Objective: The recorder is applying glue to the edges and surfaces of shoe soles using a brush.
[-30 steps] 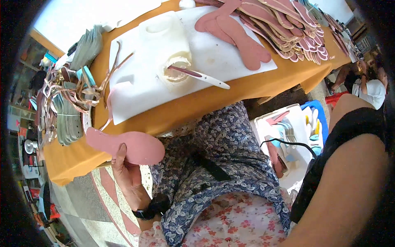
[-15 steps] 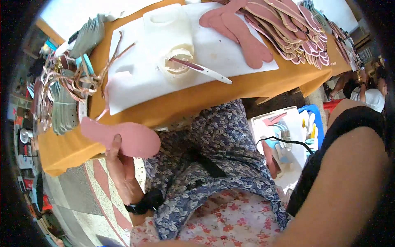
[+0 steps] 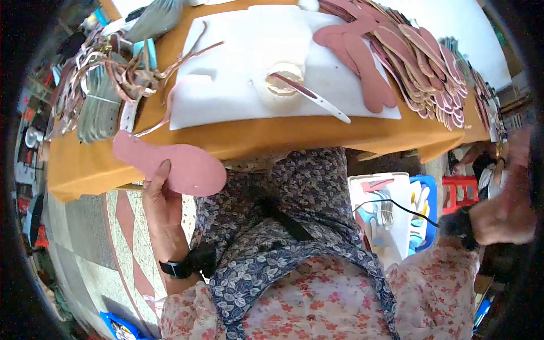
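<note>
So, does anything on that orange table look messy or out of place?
Mostly tidy, but the tangle of thin pinkish trim strips at the left end sprawls onto the white cutting board, with one strip trailing toward the table's front edge.

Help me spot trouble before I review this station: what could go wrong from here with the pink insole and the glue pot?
The left hand holds the pink insole out past the table edge by only a thumb pinch, so it might slip to the floor. The brush rests in the open glue pot, its handle reaching toward the edge; a bump could tip it. The right hand is blurred at the rim.
</note>
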### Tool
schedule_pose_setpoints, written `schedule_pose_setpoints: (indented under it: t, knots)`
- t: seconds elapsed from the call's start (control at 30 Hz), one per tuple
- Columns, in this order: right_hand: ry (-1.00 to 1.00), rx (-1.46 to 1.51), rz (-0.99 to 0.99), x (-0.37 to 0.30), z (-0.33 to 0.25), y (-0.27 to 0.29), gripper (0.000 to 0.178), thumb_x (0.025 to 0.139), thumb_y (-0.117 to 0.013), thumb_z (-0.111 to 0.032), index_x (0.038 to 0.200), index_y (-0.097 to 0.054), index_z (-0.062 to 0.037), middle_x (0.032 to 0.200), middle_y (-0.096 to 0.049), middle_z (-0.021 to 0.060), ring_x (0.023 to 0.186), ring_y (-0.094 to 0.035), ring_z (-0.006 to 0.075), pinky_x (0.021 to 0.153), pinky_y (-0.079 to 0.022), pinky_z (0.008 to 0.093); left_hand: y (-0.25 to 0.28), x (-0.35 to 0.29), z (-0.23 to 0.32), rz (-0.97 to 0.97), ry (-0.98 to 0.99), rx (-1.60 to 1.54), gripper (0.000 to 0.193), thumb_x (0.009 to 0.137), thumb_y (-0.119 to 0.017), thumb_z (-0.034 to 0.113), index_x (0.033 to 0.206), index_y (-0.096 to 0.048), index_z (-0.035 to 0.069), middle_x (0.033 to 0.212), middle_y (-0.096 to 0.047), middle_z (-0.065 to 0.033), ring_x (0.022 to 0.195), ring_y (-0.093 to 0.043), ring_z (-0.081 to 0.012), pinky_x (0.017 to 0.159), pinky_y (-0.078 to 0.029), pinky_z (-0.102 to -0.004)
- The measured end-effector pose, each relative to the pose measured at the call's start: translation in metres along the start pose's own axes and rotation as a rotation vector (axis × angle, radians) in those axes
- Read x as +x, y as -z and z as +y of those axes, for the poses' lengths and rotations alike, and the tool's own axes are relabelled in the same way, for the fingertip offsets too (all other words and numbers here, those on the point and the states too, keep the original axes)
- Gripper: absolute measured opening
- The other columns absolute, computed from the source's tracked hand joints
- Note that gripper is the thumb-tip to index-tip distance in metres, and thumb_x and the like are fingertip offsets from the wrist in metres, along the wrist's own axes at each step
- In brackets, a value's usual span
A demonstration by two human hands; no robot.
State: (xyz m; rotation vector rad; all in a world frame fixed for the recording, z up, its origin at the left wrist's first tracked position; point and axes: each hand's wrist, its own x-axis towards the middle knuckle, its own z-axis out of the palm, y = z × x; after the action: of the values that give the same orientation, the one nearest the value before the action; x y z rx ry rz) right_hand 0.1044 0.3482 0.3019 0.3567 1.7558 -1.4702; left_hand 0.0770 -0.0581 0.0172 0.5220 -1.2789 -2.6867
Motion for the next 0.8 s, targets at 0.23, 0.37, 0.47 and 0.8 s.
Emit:
schedule_pose_setpoints:
  t: [0.23, 0.37, 0.47, 0.8]
  knots:
    - [0.089, -0.263, 0.234, 0.024, -0.016, -0.003, 0.027, 0.086, -0.046, -0.023, 0.094, -0.059, -0.0011, 0.082, -0.063, 0.0078, 0.061, -0.058, 0.0177, 0.055, -0.050, 0.0273, -0.015, -0.002, -0.002, -0.013, -0.028, -0.007, 0.026, 0.075, -0.062, -0.002, 0.101, -0.057, 0.000, 0.096, -0.061, -0.0070, 0.091, -0.059, -0.0176, 0.084, -0.048, -0.0304]
    - [0.156, -0.413, 0.372, 0.040, -0.016, -0.008, 0.027, 0.086, -0.046, -0.023, 0.094, -0.059, -0.0009, 0.082, -0.063, 0.0080, 0.062, -0.058, 0.0182, 0.056, -0.050, 0.0275, -0.011, -0.003, -0.004, -0.025, -0.021, 0.006, 0.030, 0.076, -0.062, 0.001, 0.105, -0.054, 0.000, 0.100, -0.059, -0.0079, 0.092, -0.058, -0.0189, 0.086, -0.046, -0.0325]
    - [0.201, -0.538, 0.480, 0.047, -0.010, 0.001, 0.027, 0.086, -0.046, -0.022, 0.095, -0.059, -0.0007, 0.083, -0.063, 0.0082, 0.063, -0.058, 0.0186, 0.057, -0.050, 0.0276, -0.003, -0.002, -0.003, -0.033, 0.008, 0.009, 0.034, 0.076, -0.061, 0.003, 0.109, -0.051, -0.001, 0.102, -0.058, -0.0085, 0.096, -0.056, -0.0207, 0.089, -0.044, -0.0346]
    - [0.380, -0.925, 0.885, 0.080, -0.005, -0.023, 0.026, 0.086, -0.046, -0.020, 0.096, -0.060, -0.0001, 0.085, -0.063, 0.0087, 0.067, -0.059, 0.0198, 0.061, -0.049, 0.0281, -0.012, -0.001, -0.005, -0.036, -0.002, -0.067, 0.015, 0.076, -0.062, 0.000, 0.091, -0.061, 0.000, 0.087, -0.064, -0.0072, 0.079, -0.061, -0.0155, 0.074, -0.049, -0.0272]
